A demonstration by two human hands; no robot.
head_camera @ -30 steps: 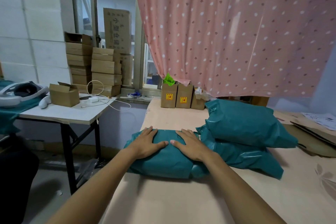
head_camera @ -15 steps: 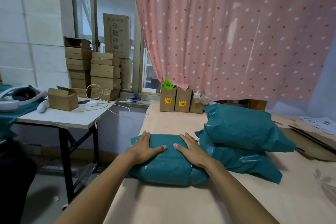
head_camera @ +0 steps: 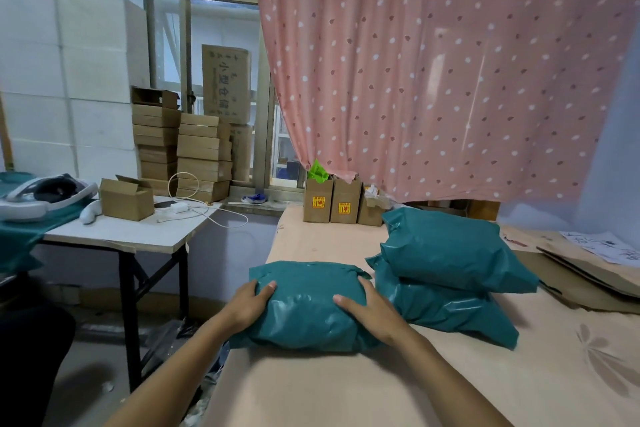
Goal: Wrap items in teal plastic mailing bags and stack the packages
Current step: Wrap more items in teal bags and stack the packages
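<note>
Fingers of your left hand [head_camera: 250, 305] curl around the left end of the teal package [head_camera: 304, 302], thumb lying across its top, so that end is gripped. Your right hand [head_camera: 369, 310] does the same on the other side: its fingers [head_camera: 365, 282] wrap over the right edge and the thumb presses flat on the top. Between them you have the package clasped from both ends, and its underside looks to be resting on the counter [head_camera: 381, 388]; whether it is slightly lifted you cannot tell from this angle.

You have it near the left edge of the peach-coloured counter, close in front of you. Just to its right sits a stack of two finished teal packages [head_camera: 446, 274], one lying on top of the other, the lower one touching or nearly touching the package in your hands. Beyond them, at the far edge of the counter, three small brown boxes [head_camera: 341, 201] stand in a row beneath the hem of a pink dotted curtain [head_camera: 433, 62]. Flattened cardboard [head_camera: 588, 277] and a printed sheet of paper [head_camera: 602, 246] lie at the right end.

Off to your left is a separate white table [head_camera: 131, 232] carrying an open brown box [head_camera: 126, 198], a white cable with its charger [head_camera: 194, 198] and a white headset [head_camera: 41, 194], with taller piles of cardboard boxes [head_camera: 183, 149] against the window behind it
</note>
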